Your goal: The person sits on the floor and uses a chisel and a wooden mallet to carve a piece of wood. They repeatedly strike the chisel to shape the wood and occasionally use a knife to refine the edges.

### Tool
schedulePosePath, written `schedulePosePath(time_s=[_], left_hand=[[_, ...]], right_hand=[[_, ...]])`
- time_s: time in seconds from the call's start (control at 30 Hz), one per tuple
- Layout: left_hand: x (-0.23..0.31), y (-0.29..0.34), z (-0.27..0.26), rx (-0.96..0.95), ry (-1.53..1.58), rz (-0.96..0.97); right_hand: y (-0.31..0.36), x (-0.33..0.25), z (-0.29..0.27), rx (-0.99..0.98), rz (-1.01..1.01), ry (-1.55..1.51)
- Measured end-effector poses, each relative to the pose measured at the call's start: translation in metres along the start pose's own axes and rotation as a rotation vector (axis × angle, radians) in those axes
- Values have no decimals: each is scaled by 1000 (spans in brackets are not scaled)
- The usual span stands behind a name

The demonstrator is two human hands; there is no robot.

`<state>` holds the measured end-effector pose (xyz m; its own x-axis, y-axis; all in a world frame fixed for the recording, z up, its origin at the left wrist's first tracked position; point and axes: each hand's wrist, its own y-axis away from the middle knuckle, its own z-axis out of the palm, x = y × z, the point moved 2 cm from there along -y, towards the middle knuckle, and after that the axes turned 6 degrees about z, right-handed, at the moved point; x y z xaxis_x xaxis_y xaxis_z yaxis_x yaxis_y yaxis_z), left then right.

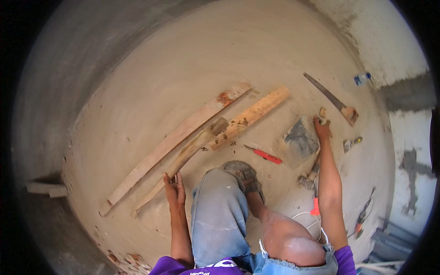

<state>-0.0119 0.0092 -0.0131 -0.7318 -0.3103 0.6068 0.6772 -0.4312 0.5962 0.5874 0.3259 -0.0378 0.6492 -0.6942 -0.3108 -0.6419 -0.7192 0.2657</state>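
Observation:
A rough, round wooden pole [196,144] lies slantwise on the floor, its thicker end farther from me. My left hand [175,189] grips it near the thinner end, thumb on one side and fingers on the other. Out to the right, my right hand [322,127] reaches to the floor, its fingers curled round something small and pale. What that is I cannot make out. Just left of this hand lies a dusty dark sheet-like piece [300,140]. A handsaw [331,96] with a wooden handle rests beyond it.
A long plank [174,147] and a shorter timber [256,113] flank the pole. A red-handled tool [266,155] lies before my foot. At right are a scraper-like tool [352,144], a corded power tool [362,217] and a plastic bottle [362,79] near the wall [389,41].

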Motion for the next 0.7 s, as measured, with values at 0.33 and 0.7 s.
schedulePosePath(time_s=[0.33, 0.7], left_hand=[[-35, 3, -29, -76, 139, -193], [-9, 16, -21, 7, -27, -699]], right_hand=[[-3, -28, -4, -115, -91, 47], [113, 9, -79, -459, -322, -1129]])
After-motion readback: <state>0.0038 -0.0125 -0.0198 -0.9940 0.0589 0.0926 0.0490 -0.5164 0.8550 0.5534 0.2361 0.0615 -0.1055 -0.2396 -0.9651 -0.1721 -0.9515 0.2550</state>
